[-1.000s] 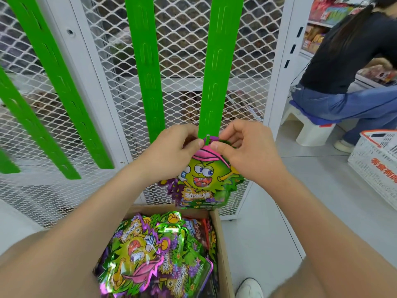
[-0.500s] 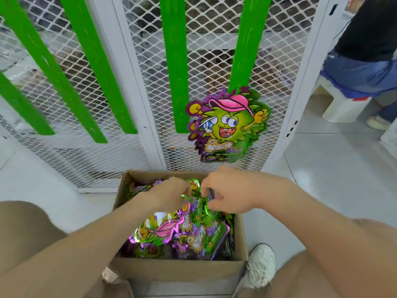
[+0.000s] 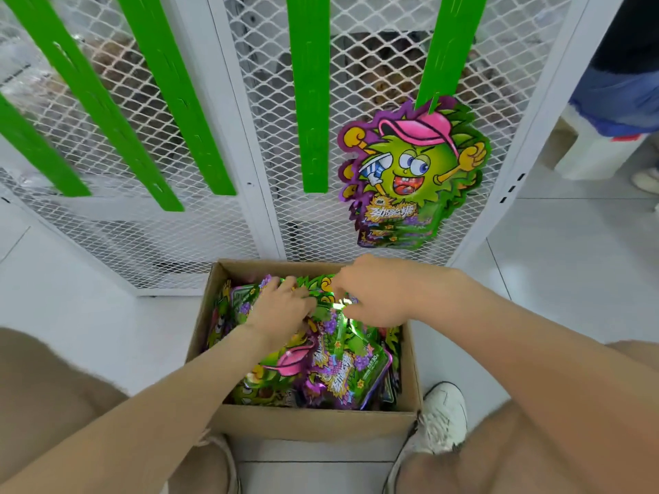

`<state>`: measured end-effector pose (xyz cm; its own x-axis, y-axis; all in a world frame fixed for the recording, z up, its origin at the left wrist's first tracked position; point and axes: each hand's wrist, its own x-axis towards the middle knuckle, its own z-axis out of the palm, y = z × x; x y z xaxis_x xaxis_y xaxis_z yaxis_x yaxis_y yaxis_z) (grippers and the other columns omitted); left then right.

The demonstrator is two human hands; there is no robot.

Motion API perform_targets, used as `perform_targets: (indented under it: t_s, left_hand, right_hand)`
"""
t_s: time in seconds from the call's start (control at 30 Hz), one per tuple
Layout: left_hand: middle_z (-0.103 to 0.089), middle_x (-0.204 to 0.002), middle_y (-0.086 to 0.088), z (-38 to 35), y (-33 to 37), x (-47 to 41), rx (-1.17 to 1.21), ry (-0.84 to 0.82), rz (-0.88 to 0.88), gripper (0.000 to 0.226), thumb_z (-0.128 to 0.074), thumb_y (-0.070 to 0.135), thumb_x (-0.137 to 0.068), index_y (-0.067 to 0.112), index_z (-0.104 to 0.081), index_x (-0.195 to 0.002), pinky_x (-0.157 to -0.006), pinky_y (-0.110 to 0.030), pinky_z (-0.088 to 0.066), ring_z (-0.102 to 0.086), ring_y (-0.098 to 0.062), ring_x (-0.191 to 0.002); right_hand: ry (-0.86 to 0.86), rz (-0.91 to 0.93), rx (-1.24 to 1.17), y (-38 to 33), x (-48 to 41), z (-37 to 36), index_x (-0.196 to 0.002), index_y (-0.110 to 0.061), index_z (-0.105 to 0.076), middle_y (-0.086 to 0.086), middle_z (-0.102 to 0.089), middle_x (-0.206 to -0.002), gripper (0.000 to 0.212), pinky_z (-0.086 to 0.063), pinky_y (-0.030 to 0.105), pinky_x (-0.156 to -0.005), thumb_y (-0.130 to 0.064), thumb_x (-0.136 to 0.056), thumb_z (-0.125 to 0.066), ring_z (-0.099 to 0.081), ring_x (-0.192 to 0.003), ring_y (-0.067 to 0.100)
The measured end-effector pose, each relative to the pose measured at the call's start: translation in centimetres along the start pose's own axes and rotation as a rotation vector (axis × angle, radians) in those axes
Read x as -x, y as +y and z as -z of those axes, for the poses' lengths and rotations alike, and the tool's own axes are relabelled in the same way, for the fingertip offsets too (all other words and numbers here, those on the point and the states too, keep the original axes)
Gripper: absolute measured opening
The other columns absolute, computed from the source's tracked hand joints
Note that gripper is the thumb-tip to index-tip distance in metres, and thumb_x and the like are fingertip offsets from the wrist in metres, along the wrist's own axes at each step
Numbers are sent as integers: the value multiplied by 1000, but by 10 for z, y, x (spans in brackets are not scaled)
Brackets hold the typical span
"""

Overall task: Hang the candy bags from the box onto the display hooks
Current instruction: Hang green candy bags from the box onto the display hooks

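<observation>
Inside the box (image 3: pixel 313 422) rim, left hand (image 3: pixel 281 311), right hand (image 3: pixel 378 294) on bags (image 3: pixel 342 369)

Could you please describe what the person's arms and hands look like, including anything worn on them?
The left hand and right hand are bare, with no gloves. The left forearm and right forearm are bare too, up to the picture's edge: no sleeve, watch or bracelet shows. No ring is visible, though some fingers are partly hidden.

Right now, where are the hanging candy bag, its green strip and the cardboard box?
hanging candy bag (image 3: pixel 413 165): head view, on the cartoon face.
green strip (image 3: pixel 449 48): head view, above the bag.
cardboard box (image 3: pixel 313 422): head view, on its near wall.
</observation>
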<state>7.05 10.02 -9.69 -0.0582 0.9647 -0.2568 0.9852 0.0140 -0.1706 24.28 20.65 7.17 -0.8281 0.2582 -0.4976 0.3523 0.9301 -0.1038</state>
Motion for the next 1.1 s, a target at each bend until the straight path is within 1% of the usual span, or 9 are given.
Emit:
perform_targets:
  t_s: [0.13,0.33,0.4,0.5,0.6,0.73,0.8,0.93,1.1]
  left_hand:
    - [-71,-105,-1,48,-20,-3,573,128,-25,21,-70,36,-97,24,-62,-113,-93,-41,-48,-65,-24,-106]
    - [-72,-93,12,130,-32,23,1312,329,59,18,-65,12,-104,29,-68,-108,-84,-31,-57,-67,-9,-89]
    - [-75,-92,11,148,-28,34,1488,398,113,22,-62,9,-106,30,-69,-105,-81,-30,-58,-70,-10,-90]
    - [-80,-99,-1,167,-20,45,1681,468,206,15,-61,12,-106,24,-71,-105,-78,-38,-62,-76,-22,-95]
    - [-81,-95,-5,184,-13,50,1885,485,325,10,-65,11,-104,10,-69,-113,-63,-38,-63,-77,-24,-84]
    - [-76,-91,-8,204,-7,48,1731,483,351,14,-71,4,-97,16,-72,-104,-69,-40,-65,-74,-20,-76]
    - [-75,-95,2,214,-8,40,1396,616,339,23,-75,5,-90,24,-73,-104,-83,-37,-59,-69,-15,-83]
    - [-55,-127,10,258,-2,29,742,834,191,53,-70,9,-86,21,-60,-136,-101,-16,-32,-47,-3,-118]
    - [-59,-140,7,314,10,-3,822,789,75,58,-63,7,-91,19,-53,-147,-103,-15,-30,-51,-10,-131]
  right_hand:
    - [187,18,-42,11,8,9,-113,-17,-67,-7,-48,-75,24,-51,34,-79,-35,-99,-61,-57,-91,24]
    - [375,-68,-190,44,37,29,-145,-18,-49,4,-66,-125,77,-50,39,-94,-37,-79,-84,-60,-118,29]
    - [449,-114,-281,54,44,38,-144,-17,-53,4,-68,-122,71,-50,32,-94,-35,-83,-84,-63,-112,23]
    - [608,-131,-697,63,51,48,-123,-17,-63,-2,-54,-71,34,-38,18,-55,-25,-93,-79,-46,-57,5]
    - [771,-103,-928,65,52,51,-120,-23,-62,3,-44,-65,18,-30,27,-53,-25,-103,-67,-36,-58,13]
    - [898,6,-847,60,61,60,-116,-29,-67,19,-66,-79,13,-44,46,-61,-28,-107,-58,-51,-67,22]
    - [928,7,-753,63,70,67,-120,-32,-66,14,-72,-93,20,-51,48,-77,-23,-109,-52,-65,-80,29]
    - [1078,-47,-540,76,79,81,-118,-27,-64,3,-71,-85,18,-47,41,-73,-25,-110,-48,-64,-75,25]
    - [1353,-212,-502,101,71,97,-113,-27,-70,-4,-74,-84,17,-52,41,-74,-30,-106,-54,-67,-75,20]
